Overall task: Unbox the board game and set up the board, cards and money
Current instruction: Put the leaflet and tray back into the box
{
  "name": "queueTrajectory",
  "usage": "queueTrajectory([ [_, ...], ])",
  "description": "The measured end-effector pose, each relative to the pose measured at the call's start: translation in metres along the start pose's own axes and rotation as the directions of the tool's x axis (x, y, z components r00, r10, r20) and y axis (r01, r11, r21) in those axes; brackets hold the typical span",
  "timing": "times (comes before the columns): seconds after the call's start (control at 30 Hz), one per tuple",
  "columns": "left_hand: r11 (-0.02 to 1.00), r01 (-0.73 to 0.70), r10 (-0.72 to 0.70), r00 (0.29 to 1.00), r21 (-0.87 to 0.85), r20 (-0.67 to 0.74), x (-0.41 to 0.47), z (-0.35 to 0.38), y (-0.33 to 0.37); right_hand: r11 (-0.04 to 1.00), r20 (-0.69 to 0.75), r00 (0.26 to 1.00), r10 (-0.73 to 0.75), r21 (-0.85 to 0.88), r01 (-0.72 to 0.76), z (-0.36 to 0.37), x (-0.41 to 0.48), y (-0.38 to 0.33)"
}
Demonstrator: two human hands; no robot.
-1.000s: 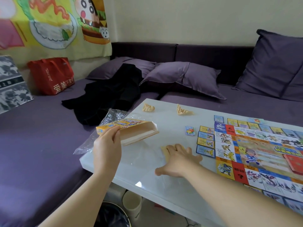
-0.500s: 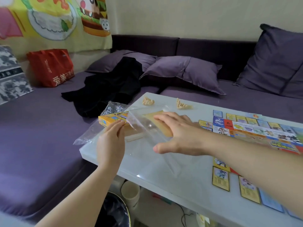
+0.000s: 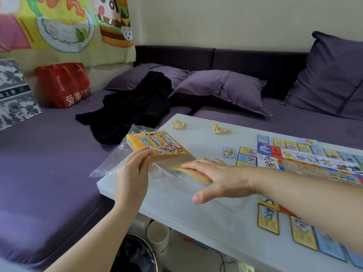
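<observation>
Head view: packing is being worked at the mouth of the game box [image 3: 157,143], at the near-left corner of the table [image 3: 198,132].

The box lies printed face up, open mouth towards the person, long axis seemingly running away towards the sofa [image 3: 49,163]. The left hand [image 3: 131,173] pinches its near-left corner. The right hand [image 3: 218,176], fingers flat and thumb spread wide, presses a tan card piece [image 3: 196,174] in clear wrap [image 3: 172,186] at the mouth; going in or out, I cannot tell. The board [image 3: 306,160] and cards [image 3: 268,217] already lie to the right, so this looks a late step. Next, keep the piece level with the mouth.
</observation>
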State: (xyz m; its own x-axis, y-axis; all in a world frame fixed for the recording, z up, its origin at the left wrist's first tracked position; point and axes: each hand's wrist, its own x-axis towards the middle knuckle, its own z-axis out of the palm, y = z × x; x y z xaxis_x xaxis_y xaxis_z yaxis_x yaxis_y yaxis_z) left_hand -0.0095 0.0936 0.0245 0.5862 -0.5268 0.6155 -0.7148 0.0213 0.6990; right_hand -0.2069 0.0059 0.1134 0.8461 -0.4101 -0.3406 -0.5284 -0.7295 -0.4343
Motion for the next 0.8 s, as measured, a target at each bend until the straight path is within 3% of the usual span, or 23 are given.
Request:
queueTrajectory([
  [0.2,0.998,-0.046,0.047,0.998,-0.038,0.047,-0.005,0.008,0.005,0.999,-0.007,0.999,0.045,-0.014,-0.045,-0.003,0.005,0.006],
  [0.4,0.996,-0.085,0.081,0.993,0.038,0.082,-0.007,0.008,-0.002,0.995,-0.035,0.996,0.077,-0.055,-0.079,0.000,0.014,0.007],
  [0.63,0.992,-0.082,0.067,0.987,0.098,0.147,-0.013,0.006,-0.004,0.993,0.039,0.994,0.102,-0.065,-0.099,-0.003,0.021,0.011],
  [0.8,0.996,-0.039,0.023,0.981,0.078,0.195,-0.022,0.008,-0.002,0.980,0.089,0.988,0.129,-0.165,-0.113,-0.013,0.024,0.008],
])
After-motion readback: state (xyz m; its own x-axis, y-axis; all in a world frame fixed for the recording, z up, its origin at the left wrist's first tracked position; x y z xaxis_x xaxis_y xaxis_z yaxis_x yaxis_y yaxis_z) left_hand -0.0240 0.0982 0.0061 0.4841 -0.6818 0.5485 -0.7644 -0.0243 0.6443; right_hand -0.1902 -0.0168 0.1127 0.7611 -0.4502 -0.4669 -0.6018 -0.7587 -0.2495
